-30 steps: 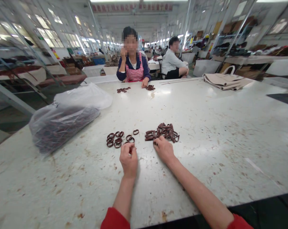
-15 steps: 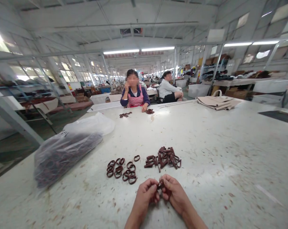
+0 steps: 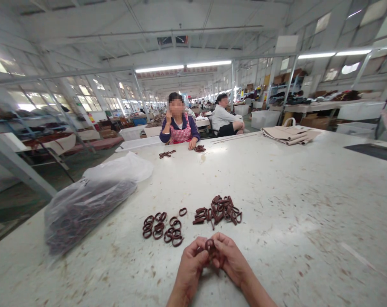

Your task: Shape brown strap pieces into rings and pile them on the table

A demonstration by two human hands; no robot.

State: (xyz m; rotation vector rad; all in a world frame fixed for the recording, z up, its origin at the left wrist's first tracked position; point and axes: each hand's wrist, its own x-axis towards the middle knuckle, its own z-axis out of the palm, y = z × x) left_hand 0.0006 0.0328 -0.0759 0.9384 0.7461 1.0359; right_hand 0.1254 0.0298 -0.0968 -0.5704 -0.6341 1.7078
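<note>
Left hand (image 3: 190,261): raised at bottom centre, fingers curled inward, fingertips (image 3: 202,249) pinched toward the other hand.
Right hand (image 3: 232,259): mirrors it, knuckles up, thumb and fingers closed in a pinch.
Contact: fingertips of both hands meet (thumbs mostly hidden).
Forearms: both bare, rising from the lower edge and converging toward the wrists.

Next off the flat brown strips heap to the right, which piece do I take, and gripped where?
Probably the strip at the heap's near-left edge, which pokes out toward the hands. Pinch its free end from the near side, thumb and forefinger on the flat faces: the rest lie crossed and tangled. Both the left hand and right hand are now closed on one brown loop; the formed loops lie left.
</note>
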